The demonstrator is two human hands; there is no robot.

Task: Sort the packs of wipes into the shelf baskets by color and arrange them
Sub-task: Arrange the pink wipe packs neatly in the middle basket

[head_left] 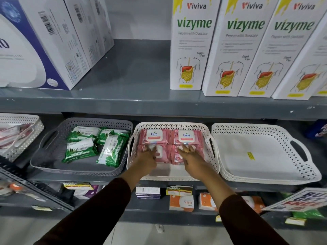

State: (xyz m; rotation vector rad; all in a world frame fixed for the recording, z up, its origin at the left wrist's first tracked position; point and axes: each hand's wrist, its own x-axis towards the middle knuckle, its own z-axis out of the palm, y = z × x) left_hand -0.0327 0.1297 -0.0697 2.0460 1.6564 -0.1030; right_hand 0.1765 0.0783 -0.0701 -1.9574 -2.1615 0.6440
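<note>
Several pink packs of wipes point(154, 137) lie flat in a two-by-two block inside the middle white basket point(212, 161). My left hand point(146, 159) rests fingers-spread on the front left pink pack point(162, 153). My right hand point(190, 156) rests the same way on the front right pink pack point(177, 157). Neither hand is closed around a pack. Several green packs of wipes point(81, 149) lie scattered in the grey basket point(51, 156) to the left, some flat and some propped on edge.
An empty white basket point(261, 156) stands at the right, another white basket point(23, 135) with pinkish packs at the far left. Tall white boxes point(191, 50) fill the shelf above. Small cartons and price tags sit on the shelf below.
</note>
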